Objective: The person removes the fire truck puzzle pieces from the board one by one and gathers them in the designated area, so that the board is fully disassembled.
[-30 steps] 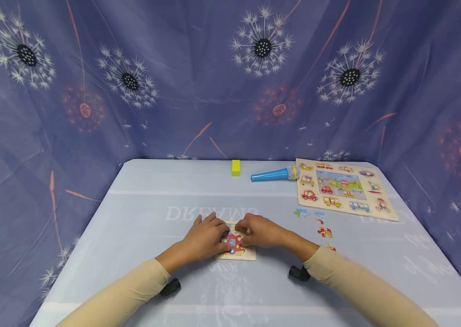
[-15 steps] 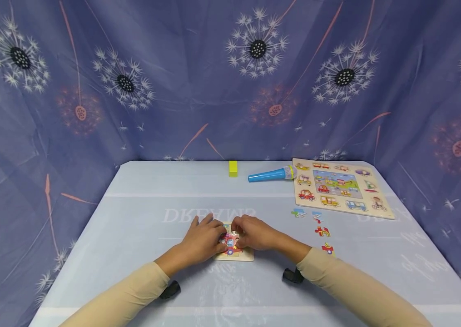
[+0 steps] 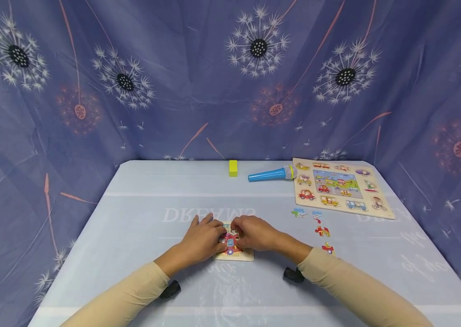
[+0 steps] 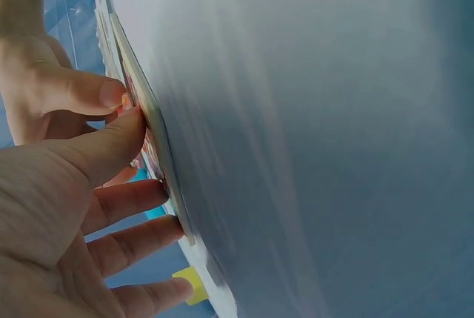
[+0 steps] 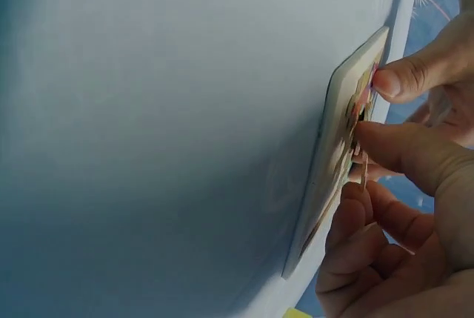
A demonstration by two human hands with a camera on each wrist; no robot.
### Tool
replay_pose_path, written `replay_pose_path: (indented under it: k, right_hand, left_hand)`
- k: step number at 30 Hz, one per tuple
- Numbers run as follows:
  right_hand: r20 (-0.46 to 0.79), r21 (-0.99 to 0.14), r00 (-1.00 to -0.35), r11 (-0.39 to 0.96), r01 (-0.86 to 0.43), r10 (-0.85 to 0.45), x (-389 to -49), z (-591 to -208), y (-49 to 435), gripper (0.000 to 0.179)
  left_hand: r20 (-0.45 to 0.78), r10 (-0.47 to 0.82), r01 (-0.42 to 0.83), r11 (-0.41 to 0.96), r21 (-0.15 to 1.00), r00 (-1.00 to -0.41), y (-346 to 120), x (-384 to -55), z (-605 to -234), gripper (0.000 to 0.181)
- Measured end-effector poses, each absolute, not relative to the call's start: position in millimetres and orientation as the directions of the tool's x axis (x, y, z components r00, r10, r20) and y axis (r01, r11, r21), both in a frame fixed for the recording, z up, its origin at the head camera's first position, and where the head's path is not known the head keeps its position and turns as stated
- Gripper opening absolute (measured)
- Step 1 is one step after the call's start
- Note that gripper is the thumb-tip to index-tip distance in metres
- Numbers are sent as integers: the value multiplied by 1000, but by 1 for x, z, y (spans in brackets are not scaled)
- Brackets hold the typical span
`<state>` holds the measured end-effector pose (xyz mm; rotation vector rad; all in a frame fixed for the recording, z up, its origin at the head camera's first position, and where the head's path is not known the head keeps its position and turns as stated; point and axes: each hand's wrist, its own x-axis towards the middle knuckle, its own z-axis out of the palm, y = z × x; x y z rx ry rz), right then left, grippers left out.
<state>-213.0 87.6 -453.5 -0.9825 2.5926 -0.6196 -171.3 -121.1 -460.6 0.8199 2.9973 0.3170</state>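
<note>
Thumb and forefinger of the right hand (image 3: 260, 232) are pinching a thin puzzle piece (image 5: 364, 171), which is showing edge-on in the right wrist view. The remaining right fingers are curling toward the palm. The puzzle piece is standing at the right part of the small puzzle board (image 3: 246, 256); whether it is touching its neighbours cannot be told. The small puzzle board is lying flat on the table (image 3: 144, 190), between both hands, and is bearing a red vehicle picture (image 3: 229, 244). The left hand (image 3: 201, 236) is resting on the left side of the same board: its thumb is pressing on the top face, and its other fingers are spreading apart, nearly straight, clamping nothing.

Four loose pieces (image 3: 322, 231) are lying in a curved row to the right of the right hand. Beyond them, a large picture board (image 3: 317, 200) is lying at an angle. A blue microphone (image 3: 269, 175) is pointing its head at that board's left edge. A yellow block (image 3: 233, 168) is sitting near the table's far edge, and a dandelion-patterned curtain (image 3: 189, 68) is hanging behind.
</note>
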Motion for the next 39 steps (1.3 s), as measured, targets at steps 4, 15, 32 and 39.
replay_pose_path:
  k: [4, 15, 32, 39]
  right_hand:
    - [-107, -496, -724, 668, -555, -682, -213, -454, 92, 32]
    - [-6, -584, -754, 614, -531, -657, -219, -450, 204, 35]
    - [-95, -476, -854, 776, -413, -512, -232, -462, 283, 38]
    - [-24, -493, -847, 743, -451, -531, -228, -454, 262, 35]
  left_hand:
    - [29, 503, 499, 844, 197, -864, -121, -171, -461, 39]
    - [-12, 525, 513, 835, 198, -851, -122, -165, -458, 48]
    - [-79, 582, 551, 799, 242, -809, -136, -156, -455, 63]
    - [-105, 596, 562, 792, 237, -796, -142, -152, -452, 64]
